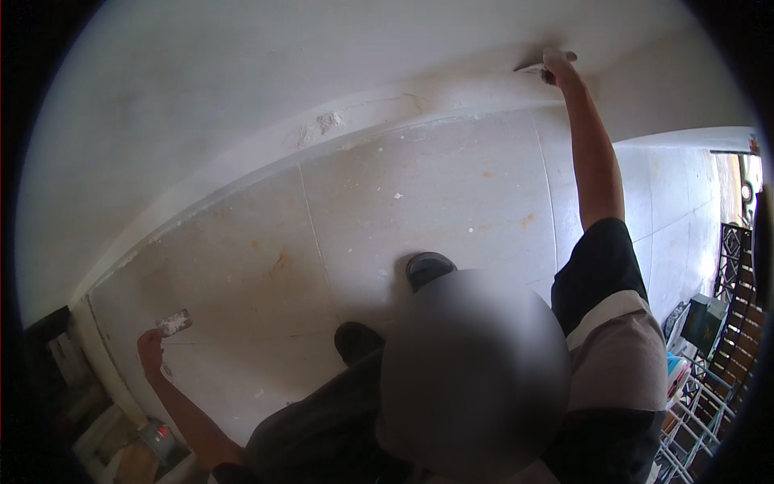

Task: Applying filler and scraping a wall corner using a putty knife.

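My right hand (556,68) reaches up to the white wall (242,64), its fingers closed round the handle of a putty knife (530,68). The thin blade lies at or very near the wall surface. Far off at the lower left, my left hand (150,351) grips a second putty knife (175,323) above the floor. White putty covers part of that broad blade. Low on the wall, between the two hands, is a rough whitish patch (329,123).
Large pale floor tiles (435,185) carry stains and white specks. My dark shoes (430,270) stand on them. At the right are a dark green box (703,324), a pale metal rack (693,415) and a slatted gate (738,323). A grey container (159,440) sits lower left.
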### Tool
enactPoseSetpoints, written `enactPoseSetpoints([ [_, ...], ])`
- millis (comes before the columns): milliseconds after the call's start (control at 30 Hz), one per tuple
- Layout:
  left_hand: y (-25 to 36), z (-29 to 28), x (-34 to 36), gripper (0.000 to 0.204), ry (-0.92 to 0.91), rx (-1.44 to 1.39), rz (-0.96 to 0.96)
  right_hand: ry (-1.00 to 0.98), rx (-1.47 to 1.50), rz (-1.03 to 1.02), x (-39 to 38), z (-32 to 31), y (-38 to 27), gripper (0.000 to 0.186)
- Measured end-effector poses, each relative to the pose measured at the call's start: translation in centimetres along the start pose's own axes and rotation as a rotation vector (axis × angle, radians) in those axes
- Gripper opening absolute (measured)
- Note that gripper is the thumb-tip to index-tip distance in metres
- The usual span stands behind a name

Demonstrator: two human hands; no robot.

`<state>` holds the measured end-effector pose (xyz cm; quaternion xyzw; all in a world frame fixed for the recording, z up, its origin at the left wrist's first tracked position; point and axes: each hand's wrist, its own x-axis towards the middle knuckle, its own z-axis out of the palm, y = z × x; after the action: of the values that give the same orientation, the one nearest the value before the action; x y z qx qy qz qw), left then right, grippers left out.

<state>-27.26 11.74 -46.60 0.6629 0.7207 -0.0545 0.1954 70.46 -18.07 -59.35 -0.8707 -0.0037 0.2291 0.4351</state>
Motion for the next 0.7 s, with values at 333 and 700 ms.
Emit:
enactPoseSetpoints([
  [333, -1.7, 0.3, 0.0, 0.022, 0.034, -0.055, -0.087, 0.041, 0.270, 0.016, -2.9, -1.1, 7.1, 0.026],
  [700, -1.3, -0.8, -0.2, 0.020, 0.022, -0.021, -0.004, 0.190, 0.261, -0.125, -3.2, 2.2, 4.0, 0.018],
])
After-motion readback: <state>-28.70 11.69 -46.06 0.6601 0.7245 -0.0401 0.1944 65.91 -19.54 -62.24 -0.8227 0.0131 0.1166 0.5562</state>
